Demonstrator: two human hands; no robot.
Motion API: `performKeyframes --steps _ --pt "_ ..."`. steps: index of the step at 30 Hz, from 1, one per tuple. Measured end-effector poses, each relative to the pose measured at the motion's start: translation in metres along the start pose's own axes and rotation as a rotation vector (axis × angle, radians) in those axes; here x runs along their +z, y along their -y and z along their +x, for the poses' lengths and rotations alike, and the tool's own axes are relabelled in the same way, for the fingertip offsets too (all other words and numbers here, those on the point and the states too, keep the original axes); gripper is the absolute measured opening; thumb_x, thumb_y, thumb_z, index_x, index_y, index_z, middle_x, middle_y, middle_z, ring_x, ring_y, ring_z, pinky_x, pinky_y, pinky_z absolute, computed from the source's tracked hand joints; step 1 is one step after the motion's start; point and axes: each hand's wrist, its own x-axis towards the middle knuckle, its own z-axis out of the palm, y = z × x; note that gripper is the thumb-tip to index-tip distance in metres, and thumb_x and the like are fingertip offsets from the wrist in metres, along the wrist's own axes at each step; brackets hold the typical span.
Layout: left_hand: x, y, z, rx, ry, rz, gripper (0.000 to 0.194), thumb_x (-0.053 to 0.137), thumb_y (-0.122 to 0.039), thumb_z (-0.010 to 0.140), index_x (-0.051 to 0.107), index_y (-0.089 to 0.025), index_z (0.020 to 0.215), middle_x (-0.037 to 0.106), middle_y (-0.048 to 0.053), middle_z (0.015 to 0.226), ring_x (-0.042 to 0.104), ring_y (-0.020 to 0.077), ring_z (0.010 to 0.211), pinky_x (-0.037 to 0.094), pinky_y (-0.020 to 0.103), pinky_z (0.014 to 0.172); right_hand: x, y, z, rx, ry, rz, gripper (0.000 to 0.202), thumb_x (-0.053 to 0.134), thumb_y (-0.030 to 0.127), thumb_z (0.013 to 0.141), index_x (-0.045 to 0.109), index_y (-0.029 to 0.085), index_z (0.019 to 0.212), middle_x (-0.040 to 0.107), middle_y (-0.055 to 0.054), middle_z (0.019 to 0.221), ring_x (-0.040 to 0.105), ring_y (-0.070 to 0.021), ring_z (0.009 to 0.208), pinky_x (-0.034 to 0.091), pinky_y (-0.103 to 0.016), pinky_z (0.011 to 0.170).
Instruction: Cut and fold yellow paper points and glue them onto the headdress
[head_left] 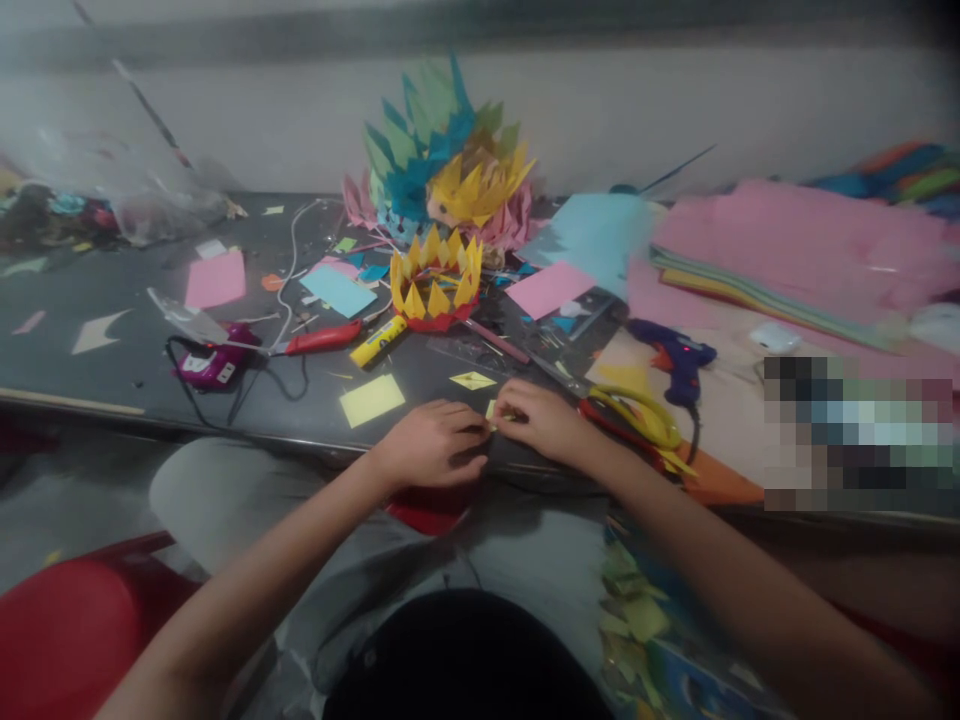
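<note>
My left hand (435, 442) and my right hand (541, 418) meet at the table's front edge, fingertips pinched on a small piece of yellow paper (490, 410). Most of that piece is hidden by the fingers. Just beyond lies a folded yellow paper diamond (473, 380). A flat yellow paper rectangle (373, 400) rests left of it. Farther back stands a ring of folded yellow and orange points (437, 290), like a crown, with a yellow glue stick (378, 342) beside it. Yellow-handled scissors (637, 412) lie near my right wrist.
A blue glue gun (671, 352) and stacked coloured paper (795, 260) are at the right. A red-handled cutter (324, 338) and a purple power socket (216, 358) with cords lie left. Layered paper pieces (442, 150) stand against the wall. A red stool (67, 640) is at lower left.
</note>
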Motion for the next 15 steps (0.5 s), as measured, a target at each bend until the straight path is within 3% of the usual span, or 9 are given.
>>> performKeyframes --steps 5,11,15 --pt "0.002 -0.006 0.001 -0.051 0.029 0.054 0.027 0.046 -0.033 0.084 0.065 -0.016 0.094 0.065 0.006 0.098 0.059 0.0186 0.094 0.046 0.034 0.081 0.002 0.002 0.0 0.053 -0.007 -0.015 0.008 0.055 0.02 0.079 0.058 0.016 0.072 0.053 -0.003 0.079 0.052 -0.0128 0.073 0.04 -0.024 0.068" --pt "0.013 -0.023 0.003 -0.2 -0.056 0.126 0.029 0.046 -0.032 0.083 0.063 -0.014 0.099 0.066 0.008 0.101 0.059 0.0203 0.095 0.046 0.033 0.081 0.004 0.005 -0.006 0.187 -0.137 -0.05 0.013 0.061 0.024 0.075 0.056 0.016 0.066 0.052 -0.002 0.077 0.052 -0.0133 0.072 0.039 -0.025 0.067" --pt "0.014 -0.026 0.006 -0.236 -0.046 0.154 0.028 0.046 -0.033 0.084 0.062 -0.014 0.098 0.066 0.008 0.099 0.059 0.0208 0.093 0.046 0.034 0.078 -0.001 0.002 -0.007 0.213 -0.112 0.001 0.016 0.06 0.028 0.076 0.059 0.016 0.065 0.053 -0.002 0.075 0.051 -0.0115 0.066 0.038 -0.024 0.064"
